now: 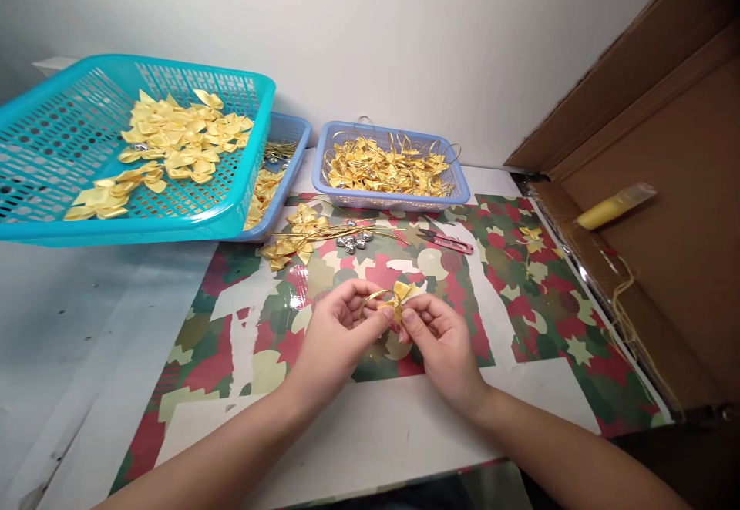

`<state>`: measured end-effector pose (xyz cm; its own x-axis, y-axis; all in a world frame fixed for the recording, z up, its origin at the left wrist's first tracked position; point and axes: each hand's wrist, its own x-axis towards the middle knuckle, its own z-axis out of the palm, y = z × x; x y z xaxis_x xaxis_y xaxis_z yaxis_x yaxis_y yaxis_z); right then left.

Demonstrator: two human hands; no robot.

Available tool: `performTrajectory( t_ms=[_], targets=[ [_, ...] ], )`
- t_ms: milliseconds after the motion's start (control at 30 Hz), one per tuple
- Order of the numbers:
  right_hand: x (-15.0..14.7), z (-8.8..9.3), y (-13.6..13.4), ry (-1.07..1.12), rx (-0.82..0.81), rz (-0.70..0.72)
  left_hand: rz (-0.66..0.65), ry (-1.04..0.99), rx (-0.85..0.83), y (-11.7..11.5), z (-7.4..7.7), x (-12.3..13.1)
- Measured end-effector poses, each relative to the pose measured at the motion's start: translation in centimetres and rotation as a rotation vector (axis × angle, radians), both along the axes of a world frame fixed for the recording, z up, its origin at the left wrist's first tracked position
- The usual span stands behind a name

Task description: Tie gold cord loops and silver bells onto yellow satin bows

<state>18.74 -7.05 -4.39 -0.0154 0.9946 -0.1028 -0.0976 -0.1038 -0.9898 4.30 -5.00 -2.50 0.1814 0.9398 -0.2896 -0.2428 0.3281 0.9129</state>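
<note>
Pinching a small yellow ribbon bow (402,291) and curled gold wire (377,293) in left hand (345,325) and right hand (444,344), above a red-green patterned sheet (277,356). In the wide turquoise plastic basket (213,223), loose yellow bows (185,136); in the blue plastic basket (393,199), wired yellow bows (385,165).

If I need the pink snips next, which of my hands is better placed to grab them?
Probably your right hand: it's nearer the pink snips, which lie ahead of it. Your left hand is farther away, and both are at the yellow bow.
</note>
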Motion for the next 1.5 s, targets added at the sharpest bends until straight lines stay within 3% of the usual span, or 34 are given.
performTrajectory(
  t_ms=[133, 533, 900, 1100, 1200, 1300, 1500],
  targets=[
    [0.0, -0.1, 0.1, 0.022, -0.013, -0.012, 0.031, -0.007, 0.027, -0.2, 0.0, -0.2],
    [-0.3, 0.3, 0.3, 0.068, -0.002, 0.003, 0.106, 0.227, 0.256, -0.6, 0.7, -0.1],
    [-0.4, -0.2, -0.1, 0.067, -0.015, 0.018, 0.036, -0.038, -0.015, 0.4, 0.3, -0.4],
    [0.0, 0.1, -0.3, -0.094, 0.041, 0.069, -0.024, 0.029, -0.033, 0.6, 0.4, -0.4],
    [1.3, 0.9, 0.6, -0.339, 0.158, -0.035, -0.002, 0.19, 0.071, 0.5, 0.5, -0.6],
    [2.7, 1.8, 1.9, -0.514, 0.351, -0.111, -0.007, 0.449, 0.308, 0.3, 0.4, -0.9],
    [2.9, 2.3, 2.5, -0.697, 0.578, 0.06, 0.074, 0.914, 0.888, -0.2, -0.4, -0.9]
  ],
)
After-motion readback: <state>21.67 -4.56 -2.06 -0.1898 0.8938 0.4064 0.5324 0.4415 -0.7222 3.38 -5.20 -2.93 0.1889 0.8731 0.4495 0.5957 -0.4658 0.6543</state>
